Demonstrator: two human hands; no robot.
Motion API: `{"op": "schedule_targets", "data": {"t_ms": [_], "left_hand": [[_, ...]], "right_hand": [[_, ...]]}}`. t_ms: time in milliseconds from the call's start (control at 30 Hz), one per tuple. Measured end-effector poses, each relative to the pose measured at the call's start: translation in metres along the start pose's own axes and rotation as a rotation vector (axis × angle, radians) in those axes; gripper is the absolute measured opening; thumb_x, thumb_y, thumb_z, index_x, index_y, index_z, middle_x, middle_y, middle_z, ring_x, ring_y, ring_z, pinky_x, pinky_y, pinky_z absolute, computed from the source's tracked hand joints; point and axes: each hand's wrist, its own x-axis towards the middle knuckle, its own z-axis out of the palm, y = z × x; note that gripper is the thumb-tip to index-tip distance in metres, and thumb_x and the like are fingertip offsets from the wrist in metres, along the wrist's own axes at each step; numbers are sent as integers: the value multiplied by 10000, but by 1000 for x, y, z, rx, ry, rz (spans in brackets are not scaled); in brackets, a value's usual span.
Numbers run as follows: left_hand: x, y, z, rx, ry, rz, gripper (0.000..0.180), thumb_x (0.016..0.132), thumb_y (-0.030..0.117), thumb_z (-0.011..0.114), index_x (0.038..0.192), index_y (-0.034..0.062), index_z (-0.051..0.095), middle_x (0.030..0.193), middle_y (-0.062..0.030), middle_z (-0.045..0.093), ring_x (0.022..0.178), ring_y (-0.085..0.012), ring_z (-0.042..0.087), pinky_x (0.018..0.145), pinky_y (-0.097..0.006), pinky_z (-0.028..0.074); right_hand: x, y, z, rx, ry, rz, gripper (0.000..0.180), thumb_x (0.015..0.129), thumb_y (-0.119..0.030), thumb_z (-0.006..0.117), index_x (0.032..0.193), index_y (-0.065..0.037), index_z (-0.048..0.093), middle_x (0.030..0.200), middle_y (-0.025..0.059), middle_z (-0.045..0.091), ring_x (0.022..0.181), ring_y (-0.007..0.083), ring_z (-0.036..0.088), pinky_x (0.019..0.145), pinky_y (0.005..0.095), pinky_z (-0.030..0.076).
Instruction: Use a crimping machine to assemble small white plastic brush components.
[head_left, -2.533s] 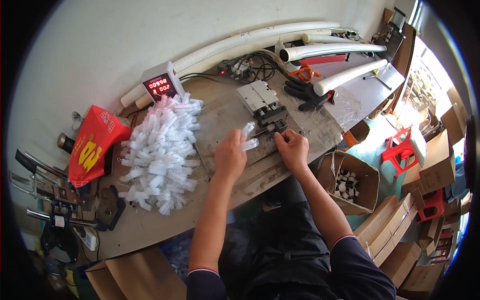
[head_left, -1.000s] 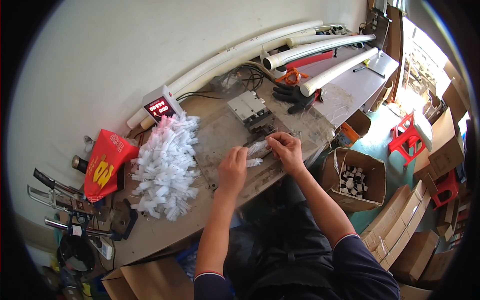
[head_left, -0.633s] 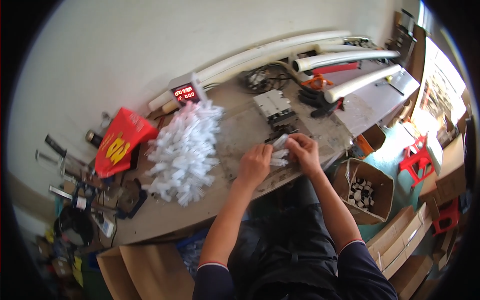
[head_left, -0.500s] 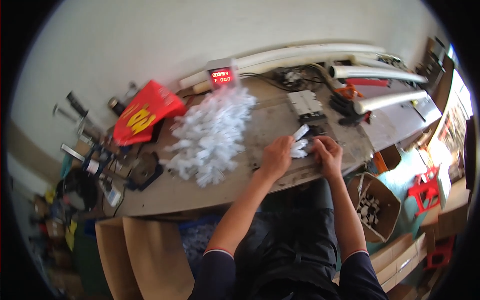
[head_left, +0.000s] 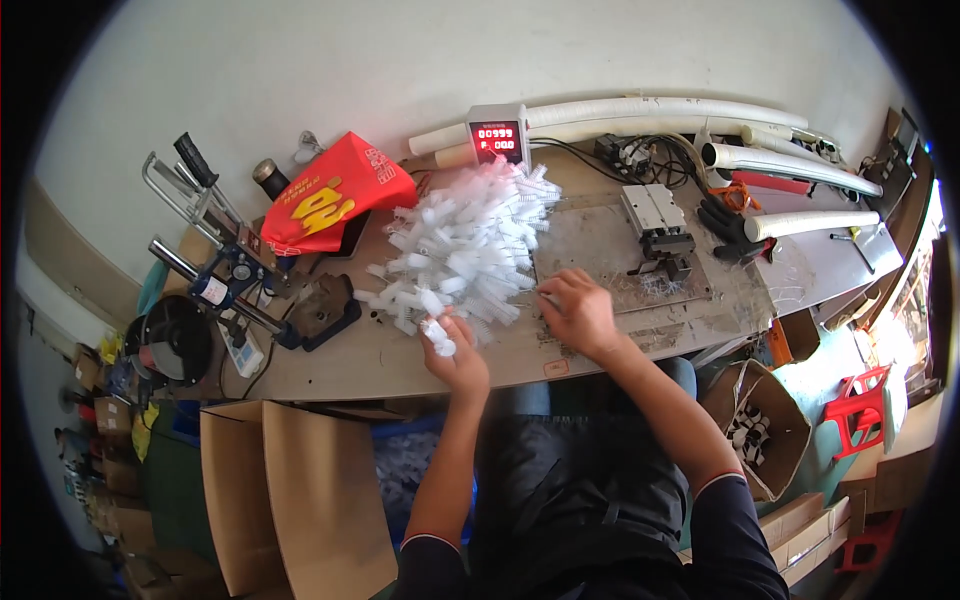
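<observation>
My left hand (head_left: 458,360) is closed around a few short white bristly strips (head_left: 437,338) at the front edge of the pile. The big pile of similar white, translucent bristly pieces (head_left: 465,240) covers the middle of the bench. To its right, my right hand (head_left: 580,312) hangs over the bench with fingers curled together; what they hold, if anything, is hidden. Farther right stands a small clamp-like fixture (head_left: 662,232) with a pale top block and dark metal jaws on a flat plate (head_left: 590,265). Both hands are apart from it.
Behind the pile stands a counter box (head_left: 499,132) with red lit digits. A red bag (head_left: 338,195) and a lever press (head_left: 215,270) are at the left. White tubes (head_left: 810,224) lie at the back right. Below are cardboard boxes (head_left: 325,490) and a red stool (head_left: 858,410).
Both hands have left the fixture and moved left, the left one to the pile with white strips in it. The view has shifted, and the fixture now shows uncovered.
</observation>
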Motion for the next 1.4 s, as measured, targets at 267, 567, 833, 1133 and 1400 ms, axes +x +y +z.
{"op": "schedule_targets", "data": {"t_ms": [267, 567, 833, 1133, 1400], "left_hand": [[5, -7, -7, -70, 7, -99, 285, 1123, 258, 481, 1136, -8, 583, 697, 20, 482, 628, -63, 422, 566, -235, 341], [4, 4, -3, -34, -55, -200, 222, 1116, 205, 489, 1131, 6, 587, 725, 14, 518, 631, -61, 440, 567, -233, 363], [3, 3, -5, 21, -76, -160, 192, 1114, 183, 484, 1114, 19, 584, 733, 15, 524, 633, -59, 451, 569, -234, 363], [0, -6, -2, 90, -96, -42, 197, 1108, 173, 505, 1121, 7, 609, 723, 14, 516, 630, -64, 441, 562, -238, 358], [-3, -2, -4, 111, -113, -67, 166, 1088, 148, 528, 1119, 14, 620, 720, 16, 545, 621, -57, 473, 533, -245, 367]], "right_hand": [[57, -57, 16, -5, 153, -16, 207, 805, -89, 762, 1004, -92, 704, 971, 70, 677, 885, 300, 640, 735, 404, 543], [84, -29, 31, -94, -136, 140, 117, 808, -136, 754, 888, -56, 722, 890, 110, 690, 946, 323, 650, 788, 430, 547], [84, -19, -33, 159, 115, 236, 41, 820, -35, 714, 842, -60, 690, 837, 99, 677, 859, 306, 644, 730, 415, 530], [11, 17, -80, -457, -235, -38, 144, 777, -56, 681, 910, -74, 628, 962, 101, 609, 1005, 306, 572, 743, 401, 553], [-7, 26, -43, -350, -386, 76, 132, 802, -135, 683, 913, -73, 650, 951, 95, 625, 1018, 297, 598, 784, 436, 565]]}}
